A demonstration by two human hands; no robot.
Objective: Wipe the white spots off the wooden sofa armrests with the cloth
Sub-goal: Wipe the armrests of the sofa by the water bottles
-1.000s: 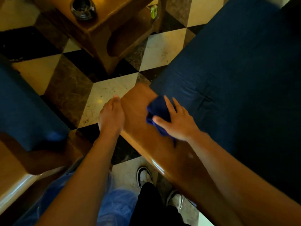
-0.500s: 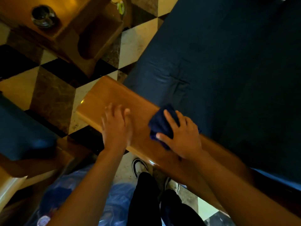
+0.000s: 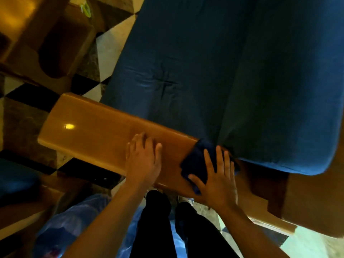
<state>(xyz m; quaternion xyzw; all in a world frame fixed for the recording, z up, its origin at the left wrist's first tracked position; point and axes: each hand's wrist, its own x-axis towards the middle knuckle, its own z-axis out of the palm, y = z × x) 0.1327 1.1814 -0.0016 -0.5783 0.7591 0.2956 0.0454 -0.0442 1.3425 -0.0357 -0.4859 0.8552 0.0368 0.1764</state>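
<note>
The glossy wooden armrest (image 3: 89, 131) of the sofa runs from the left toward the lower right. My right hand (image 3: 216, 179) presses a dark blue cloth (image 3: 197, 162) flat on the armrest's right part, beside the blue seat cushion (image 3: 223, 71). My left hand (image 3: 143, 161) lies flat on the armrest's middle, fingers spread, holding nothing. No white spots show on the bare wood in this blurred view.
A wooden coffee table (image 3: 37, 43) stands at the upper left on a checkered tile floor (image 3: 111, 43). Another blue cushion (image 3: 14, 175) sits at the left edge. A bluish plastic bag (image 3: 78, 224) lies by my dark trouser legs (image 3: 156, 224).
My right hand slid the cloth along the armrest toward the sofa's back. My left hand moved from the armrest's outer edge onto its top. The view swung left to right.
</note>
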